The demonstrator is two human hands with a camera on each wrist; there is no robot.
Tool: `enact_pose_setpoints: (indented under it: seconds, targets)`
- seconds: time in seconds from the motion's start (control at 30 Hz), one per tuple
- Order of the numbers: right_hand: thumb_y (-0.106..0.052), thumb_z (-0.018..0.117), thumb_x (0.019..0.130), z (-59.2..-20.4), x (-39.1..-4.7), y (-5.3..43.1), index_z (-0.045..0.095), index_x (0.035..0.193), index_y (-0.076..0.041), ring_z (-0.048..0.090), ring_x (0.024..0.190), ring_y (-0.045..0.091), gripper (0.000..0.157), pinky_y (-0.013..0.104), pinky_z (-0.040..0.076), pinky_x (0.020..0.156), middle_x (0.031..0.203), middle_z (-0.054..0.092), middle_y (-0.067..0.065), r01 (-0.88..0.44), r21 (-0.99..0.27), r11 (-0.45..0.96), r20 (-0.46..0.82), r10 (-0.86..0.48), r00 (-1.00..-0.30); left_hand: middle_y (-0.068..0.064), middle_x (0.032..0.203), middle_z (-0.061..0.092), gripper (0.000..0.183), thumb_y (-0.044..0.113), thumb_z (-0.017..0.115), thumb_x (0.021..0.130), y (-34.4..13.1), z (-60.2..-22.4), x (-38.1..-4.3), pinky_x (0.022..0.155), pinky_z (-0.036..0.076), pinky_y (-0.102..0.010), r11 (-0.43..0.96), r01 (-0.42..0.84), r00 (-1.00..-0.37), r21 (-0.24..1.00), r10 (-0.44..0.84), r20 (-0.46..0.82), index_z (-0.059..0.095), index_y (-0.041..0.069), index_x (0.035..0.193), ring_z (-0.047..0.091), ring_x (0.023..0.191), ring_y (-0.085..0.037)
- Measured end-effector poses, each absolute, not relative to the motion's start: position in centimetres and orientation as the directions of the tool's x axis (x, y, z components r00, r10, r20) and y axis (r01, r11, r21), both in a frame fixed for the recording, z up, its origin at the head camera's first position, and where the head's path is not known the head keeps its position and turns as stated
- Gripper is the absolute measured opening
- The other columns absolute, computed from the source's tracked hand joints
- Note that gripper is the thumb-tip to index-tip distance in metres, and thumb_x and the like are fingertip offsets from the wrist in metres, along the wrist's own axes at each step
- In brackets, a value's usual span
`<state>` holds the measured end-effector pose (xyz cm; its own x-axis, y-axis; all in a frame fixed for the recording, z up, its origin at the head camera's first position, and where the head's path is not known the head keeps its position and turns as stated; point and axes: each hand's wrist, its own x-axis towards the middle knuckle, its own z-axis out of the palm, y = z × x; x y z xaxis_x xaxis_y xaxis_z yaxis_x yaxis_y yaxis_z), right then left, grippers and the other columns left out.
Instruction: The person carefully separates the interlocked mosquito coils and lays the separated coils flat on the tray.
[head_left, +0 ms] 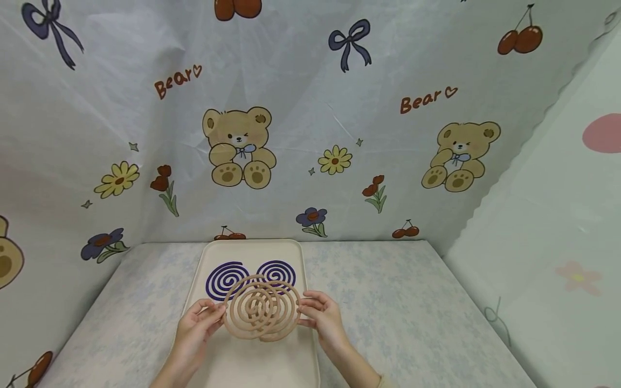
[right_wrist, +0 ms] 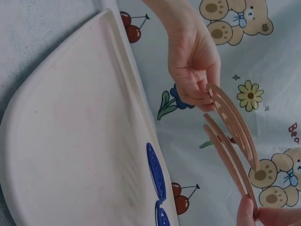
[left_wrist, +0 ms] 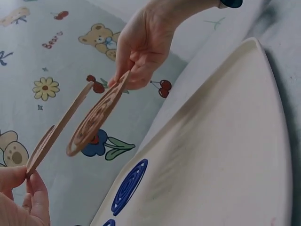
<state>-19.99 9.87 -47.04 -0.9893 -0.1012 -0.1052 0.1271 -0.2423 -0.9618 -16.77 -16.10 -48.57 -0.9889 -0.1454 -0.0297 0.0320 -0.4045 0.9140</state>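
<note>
Two tan mosquito coils are held up over a cream tray (head_left: 257, 369), overlapping each other in the head view. My left hand (head_left: 194, 326) pinches the edge of one tan coil (left_wrist: 60, 126) between thumb and fingers. On the other side, my right hand (head_left: 325, 318) pinches the rim of the second tan coil (left_wrist: 97, 114). Both wrist views show the two coils nearly edge-on, with a narrow gap between them. Behind them, a larger-looking blue coil (head_left: 229, 281) and another blue coil (head_left: 276, 276) lie side by side on the tray's far half, the second partly covered by the tan coils.
A pale mottled tabletop (head_left: 388, 302) extends on both sides of the tray. The tray has a raised rim. Behind the table hangs a white cloth (head_left: 291, 97) printed with bears, flowers and cherries; another printed sheet (head_left: 563, 215) hangs at the right.
</note>
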Motion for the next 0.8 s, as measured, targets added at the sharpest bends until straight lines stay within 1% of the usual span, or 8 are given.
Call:
enact_pose_setpoints:
  seconds: [0.27,0.4,0.6,0.7,0.8]
  targets:
    - [0.006,0.059,0.085,-47.2,-19.9,10.5,0.053,0.116,0.008,0.064,0.076,0.005,0.031,0.021,0.059,0.062,0.085,0.065,-0.005,0.148,-0.961,-0.235,-0.127,-0.102,-0.987,0.011,0.08,0.068,0.022,-0.003,0.061,0.088,-18.5,-50.1,-16.0,0.07,0.056,-0.014,-0.389,0.01,-0.983,0.921,-0.172,-0.062,0.054,0.018,0.084,0.064,0.078,0.002]
    - [0.005,0.059,0.086,-47.4,-19.9,10.6,0.051,0.117,0.009,0.064,0.077,0.005,0.032,0.021,0.058,0.061,0.086,0.065,-0.005,0.16,-0.959,-0.234,-0.139,-0.101,-0.985,0.013,0.08,0.068,0.023,-0.002,0.061,0.088,-19.7,-50.7,-15.9,0.069,0.055,-0.013,-0.396,-0.018,-0.976,0.918,-0.193,-0.102,0.055,0.02,0.086,0.064,0.076,0.002]
    - [0.006,0.059,0.086,-48.0,-20.2,10.8,0.053,0.114,0.009,0.064,0.077,0.006,0.03,0.021,0.058,0.061,0.085,0.065,-0.005,0.165,-0.956,-0.245,-0.148,-0.086,-0.985,0.013,0.08,0.07,0.026,-0.002,0.06,0.089,-21.2,-51.5,-15.9,0.067,0.054,-0.012,-0.397,-0.035,-0.97,0.917,-0.206,-0.126,0.056,0.023,0.091,0.063,0.072,0.002]
    - [0.005,0.06,0.086,-48.3,-20.3,10.9,0.054,0.113,0.008,0.065,0.077,0.006,0.028,0.02,0.058,0.06,0.084,0.065,-0.006,0.166,-0.955,-0.247,-0.151,-0.078,-0.985,0.013,0.079,0.07,0.026,-0.001,0.061,0.089,-21.6,-51.7,-15.9,0.066,0.054,-0.012,-0.373,-0.046,-0.967,0.927,-0.218,-0.135,0.057,0.025,0.089,0.063,0.071,0.002]
    - [0.005,0.06,0.085,-48.5,-20.4,11.1,0.055,0.111,0.006,0.065,0.076,0.005,0.026,0.02,0.057,0.059,0.084,0.065,-0.006,0.165,-0.953,-0.253,-0.152,-0.071,-0.986,0.015,0.078,0.069,0.027,0.0,0.062,0.088,-21.8,-52.0,-15.9,0.066,0.054,-0.012,-0.318,-0.085,-0.958,0.944,-0.236,-0.166,0.058,0.026,0.089,0.063,0.071,0.003]
